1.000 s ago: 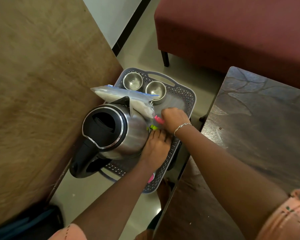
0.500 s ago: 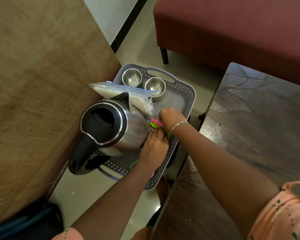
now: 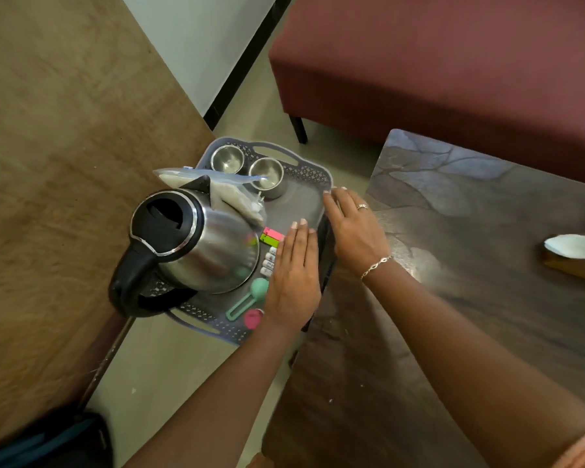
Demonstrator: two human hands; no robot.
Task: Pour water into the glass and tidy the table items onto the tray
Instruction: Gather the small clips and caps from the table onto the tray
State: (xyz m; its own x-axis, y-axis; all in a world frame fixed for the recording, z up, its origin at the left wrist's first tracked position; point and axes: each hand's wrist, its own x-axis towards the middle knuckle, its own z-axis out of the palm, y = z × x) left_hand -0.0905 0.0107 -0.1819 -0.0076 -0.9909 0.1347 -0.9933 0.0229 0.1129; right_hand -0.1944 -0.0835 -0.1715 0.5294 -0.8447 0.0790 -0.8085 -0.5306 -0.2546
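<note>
At the bottom of the frame both forearms reach up toward the centre; a dark bag [image 3: 48, 444] is cut off in the lower left corner. The left hand [image 3: 293, 278] lies flat and open, palm down, over the near right part of the grey lattice tray [image 3: 313, 173], hiding whatever is under it. Beside it show a green measuring spoon [image 3: 250, 295], part of a pink round item [image 3: 253, 318], small white pieces too blurred to name [image 3: 269, 263], and pink and green clips [image 3: 271, 237]. The right hand [image 3: 352, 228], open with fingers spread, rests at the tray's right rim against the dark table [image 3: 453, 298]. A steel electric kettle [image 3: 196, 244] fills the tray's left side, its base hidden. Behind it lies a clear bag of pale powder [image 3: 230, 194], then two steel cups [image 3: 247, 167] at the far end. A maroon couch [image 3: 453, 62] spans the upper right.
</note>
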